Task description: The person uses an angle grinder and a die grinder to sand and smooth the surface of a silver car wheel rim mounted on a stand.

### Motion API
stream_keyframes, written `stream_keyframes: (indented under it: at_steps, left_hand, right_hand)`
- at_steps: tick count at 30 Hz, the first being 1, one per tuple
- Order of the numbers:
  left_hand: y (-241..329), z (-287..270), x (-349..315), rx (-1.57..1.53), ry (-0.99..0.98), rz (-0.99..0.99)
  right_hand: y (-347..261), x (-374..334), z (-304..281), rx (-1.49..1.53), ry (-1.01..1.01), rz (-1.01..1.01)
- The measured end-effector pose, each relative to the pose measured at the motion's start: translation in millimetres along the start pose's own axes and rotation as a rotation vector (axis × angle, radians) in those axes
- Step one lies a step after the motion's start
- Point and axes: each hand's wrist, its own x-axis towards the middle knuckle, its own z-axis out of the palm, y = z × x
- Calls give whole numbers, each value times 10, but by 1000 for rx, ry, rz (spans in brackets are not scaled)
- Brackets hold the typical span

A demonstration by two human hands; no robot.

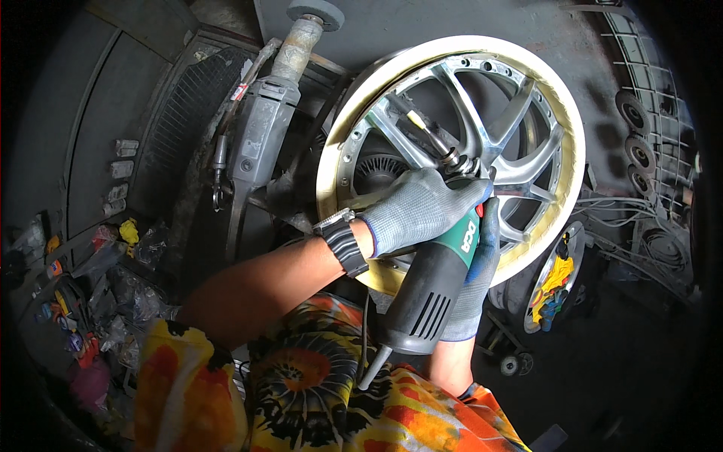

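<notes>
A green and black corded power tool [429, 294], by its shape a die grinder, slants up across the middle with its cord end toward me. My left hand [422, 207], in a grey-blue glove, is closed over its front end. Wrapped round its green body from the right is my gloved right hand [482, 279]. Its working tip is mostly hidden by my fingers, close to the hub of a silver spoked wheel [516, 120]. Yellowish tape [568, 139] covers the wheel's outer rim. A shiny metal rod-like piece [433, 135] with a pale yellow section shows among the spokes, beside my left hand.
Left of the wheel stands a large grey dusty machine [263, 124] with a round disc [316, 13] on top. Plastic bags and small parts [113, 294] pile up at far left. At right are a wire rack [655, 83], grey discs [639, 151] and a dish with yellow cloth [553, 286].
</notes>
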Motion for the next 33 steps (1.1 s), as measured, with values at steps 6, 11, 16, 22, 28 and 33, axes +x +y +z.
stream_keyframes:
  at_steps: [6, 11, 16, 22, 28, 33]
  left_hand:
    - [-53, -24, 3, -13, -14, 53]
    - [74, -50, -82, -139, 6, -160]
    - [-19, 32, -94, 136, 25, 3]
    - [-56, 40, -71, -48, 73, 13]
    - [-5, -10, -127, -84, 16, -87]
    - [56, 1, -71, -69, 2, -88]
  right_hand:
    - [57, -10, 18, 7, -10, -11]
    - [35, -11, -16, -99, 34, -16]
    - [-12, -67, 28, -93, -1, -5]
    - [44, -17, -79, -112, -7, 1]
    - [46, -27, -8, -65, 5, 2]
    - [-25, -41, 13, -11, -11, 36]
